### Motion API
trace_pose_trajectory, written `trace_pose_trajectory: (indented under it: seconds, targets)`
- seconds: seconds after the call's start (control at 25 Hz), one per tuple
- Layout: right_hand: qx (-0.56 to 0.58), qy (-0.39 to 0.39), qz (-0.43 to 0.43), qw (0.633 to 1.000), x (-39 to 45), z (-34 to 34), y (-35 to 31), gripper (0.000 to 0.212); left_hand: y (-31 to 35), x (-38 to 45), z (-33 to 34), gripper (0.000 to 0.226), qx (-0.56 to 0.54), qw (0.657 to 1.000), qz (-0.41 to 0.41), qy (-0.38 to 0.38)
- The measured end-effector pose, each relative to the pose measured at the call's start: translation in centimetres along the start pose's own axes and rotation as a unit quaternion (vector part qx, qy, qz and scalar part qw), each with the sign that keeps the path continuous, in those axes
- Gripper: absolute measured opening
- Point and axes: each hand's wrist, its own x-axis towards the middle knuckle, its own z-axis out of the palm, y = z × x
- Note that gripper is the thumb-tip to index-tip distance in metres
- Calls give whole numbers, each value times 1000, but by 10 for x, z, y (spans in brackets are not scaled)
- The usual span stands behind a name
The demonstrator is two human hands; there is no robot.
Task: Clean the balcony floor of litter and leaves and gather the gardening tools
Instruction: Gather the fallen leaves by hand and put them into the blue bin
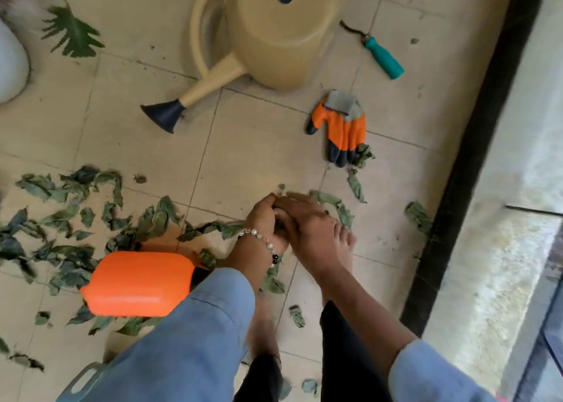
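1. Here the left hand (264, 219), with a bead bracelet at the wrist, is curled round a small dark wad that looks like leaves; the right hand (300, 219) lies over it, fingers bent and touching it, so both are closed together on that wad just above the floor (259, 145).
2. Just left of the hands, and below them in view, an orange can (137, 283) lies on its side among the thickest leaves (70, 228), a band running away to the left; the left hand is the nearer one.
3. Just right of the hands a few leaves curve off towards the dark sill (457, 188), nearer the right hand.
4. Beyond the hands and slightly right lies the glove (342, 127), fingers pointing back at them, tips touching a leaf.
5. Farther on, the watering can (268, 33) lies tipped, spout aimed down-left.
6. Right of it, a teal-handled tool (384, 58) lies slantwise, its handle the nearer end. The right hand seems better placed for it.
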Motion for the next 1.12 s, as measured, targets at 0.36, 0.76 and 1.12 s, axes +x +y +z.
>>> trace_pose_trajectory:
  seconds: [0.36,0.76,1.12]
  targets:
    - [-62,-9,232,971,46,-89,110,20,-27,8,20,40,149,987,13,61]
    - [-298,-159,128,933,69,-35,178,29,-26,46,42,40,218,970,-2,106]
    - [-5,167,386,907,-9,-104,218,26,-50,53,68,39,266,959,11,102]
